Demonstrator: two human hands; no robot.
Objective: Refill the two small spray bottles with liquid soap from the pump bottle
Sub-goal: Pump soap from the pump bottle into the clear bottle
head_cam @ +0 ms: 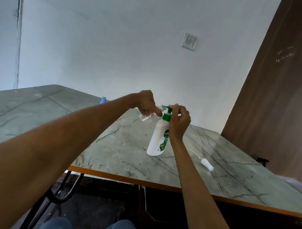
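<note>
A white pump bottle (158,136) with a green pump head stands on the marble-patterned table (124,148). My right hand (180,120) curls round the green pump head from the right. My left hand (146,103) grips a small clear spray bottle (159,108), its open mouth held right at the pump's nozzle. A second clear spray bottle (145,117) lies on the table just below my left hand. A white spray cap with its thin dip tube (206,163) lies on the table to the right of the pump bottle.
A blue object (103,100) pokes up behind my left forearm at the table's far edge. The table's orange front edge (140,181) runs below my arms. A brown wooden panel (281,90) leans at the right. A dark chair frame (61,196) sits under the table.
</note>
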